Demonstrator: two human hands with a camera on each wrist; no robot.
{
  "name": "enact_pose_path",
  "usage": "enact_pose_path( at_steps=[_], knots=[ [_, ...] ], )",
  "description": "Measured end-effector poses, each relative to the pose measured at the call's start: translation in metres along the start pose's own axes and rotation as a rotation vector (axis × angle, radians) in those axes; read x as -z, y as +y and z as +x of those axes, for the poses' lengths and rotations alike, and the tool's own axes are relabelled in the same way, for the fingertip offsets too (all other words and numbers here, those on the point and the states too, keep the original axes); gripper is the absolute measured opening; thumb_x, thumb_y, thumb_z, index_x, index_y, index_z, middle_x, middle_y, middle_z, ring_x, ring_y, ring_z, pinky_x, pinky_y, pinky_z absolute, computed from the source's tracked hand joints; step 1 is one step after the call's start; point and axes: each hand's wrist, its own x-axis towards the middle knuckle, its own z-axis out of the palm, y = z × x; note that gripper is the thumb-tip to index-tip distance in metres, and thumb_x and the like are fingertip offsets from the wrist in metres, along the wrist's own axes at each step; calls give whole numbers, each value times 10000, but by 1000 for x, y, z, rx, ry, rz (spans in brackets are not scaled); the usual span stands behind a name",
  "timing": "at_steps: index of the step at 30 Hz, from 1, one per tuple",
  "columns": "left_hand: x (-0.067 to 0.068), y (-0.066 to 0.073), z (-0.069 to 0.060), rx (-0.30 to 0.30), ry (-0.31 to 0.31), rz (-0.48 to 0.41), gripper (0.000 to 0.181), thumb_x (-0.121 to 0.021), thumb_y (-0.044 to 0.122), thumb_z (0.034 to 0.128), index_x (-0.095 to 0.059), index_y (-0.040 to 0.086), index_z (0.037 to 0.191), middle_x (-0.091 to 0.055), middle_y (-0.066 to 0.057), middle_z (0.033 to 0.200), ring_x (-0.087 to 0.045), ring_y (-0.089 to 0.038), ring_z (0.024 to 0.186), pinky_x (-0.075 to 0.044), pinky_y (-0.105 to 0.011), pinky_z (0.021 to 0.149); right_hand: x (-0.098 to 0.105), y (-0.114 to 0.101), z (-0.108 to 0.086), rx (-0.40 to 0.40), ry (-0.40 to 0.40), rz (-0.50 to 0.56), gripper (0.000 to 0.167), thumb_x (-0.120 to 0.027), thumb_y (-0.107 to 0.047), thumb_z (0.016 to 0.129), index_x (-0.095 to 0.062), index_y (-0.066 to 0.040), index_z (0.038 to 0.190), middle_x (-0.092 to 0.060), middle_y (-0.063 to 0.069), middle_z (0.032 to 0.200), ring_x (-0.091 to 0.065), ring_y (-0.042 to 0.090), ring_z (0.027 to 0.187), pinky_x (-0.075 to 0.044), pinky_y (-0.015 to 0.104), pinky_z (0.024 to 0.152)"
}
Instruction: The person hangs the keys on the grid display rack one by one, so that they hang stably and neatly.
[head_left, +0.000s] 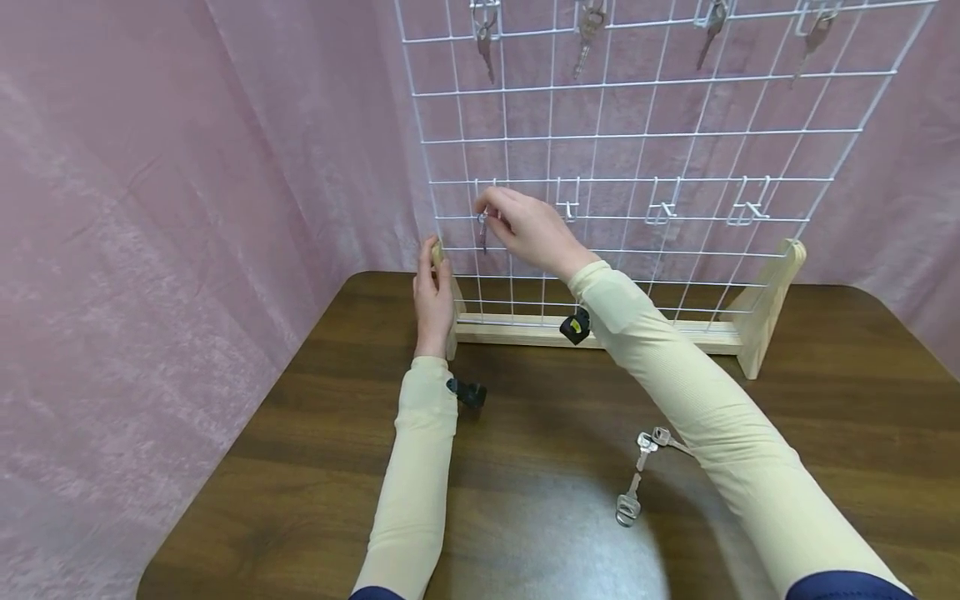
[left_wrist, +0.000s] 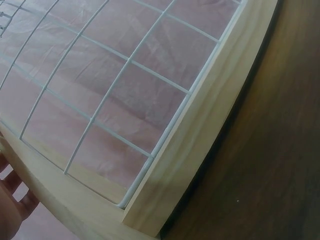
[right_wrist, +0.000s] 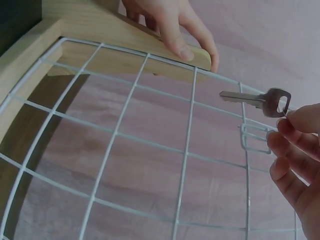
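My right hand (head_left: pixel 528 227) is at the lower left of the white wire grid (head_left: pixel 622 133). Its thumb and fingertips pinch a silver key (right_wrist: pixel 276 102) by the head, close to a wire hook (right_wrist: pixel 256 139); whether the key hangs on the hook is unclear. The blade of the key points down in the head view. With the thumb on one side and fingers on the other, my left hand (head_left: pixel 433 296) holds the top of the wooden side support (right_wrist: pixel 202 57) at the grid's left end. Only some of its fingers show in the left wrist view.
More wire hooks (head_left: pixel 662 212) line the same row to the right. Several keys (head_left: pixel 590 21) hang along the top row. Loose keys (head_left: pixel 628 507) lie on the brown table (head_left: pixel 300 467), near the right forearm. A second wooden support (head_left: pixel 772 308) stands at the right end.
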Motion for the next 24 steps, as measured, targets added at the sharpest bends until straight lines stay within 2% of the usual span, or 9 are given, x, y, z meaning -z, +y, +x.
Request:
enact_pose_path(
  at_steps=[7, 17, 24],
  knots=[
    [-2, 2, -1, -2, -6, -10, 401, -463, 338, 1024, -408, 374, 1419, -597, -157, 1176, -484, -270, 1101, -449, -445, 889, -4, 3, -1, -39, 13, 53, 164, -566, -53, 944, -599, -46, 1105, -668, 102, 958, -632, 221, 843, -528, 319, 744],
    [-2, 4, -2, 4, -11, -9, 399, -456, 344, 1025, -405, 382, 1419, -594, -141, 1194, -473, -262, 1116, -451, -435, 883, -7, 7, -2, -63, 39, 75, 174, -575, -41, 945, -599, -35, 1117, -661, 125, 984, -620, 235, 848, -524, 326, 777],
    [0, 2, -1, -3, 0, 6, 400, -458, 345, 1025, -411, 370, 1421, -608, -149, 1174, -484, -281, 1108, -447, -454, 895, -7, 7, -3, -69, 3, 83, 309, -534, -32, 965, -560, -33, 1273, -673, 153, 1065, -639, 258, 894, -532, 353, 817]
  ],
)
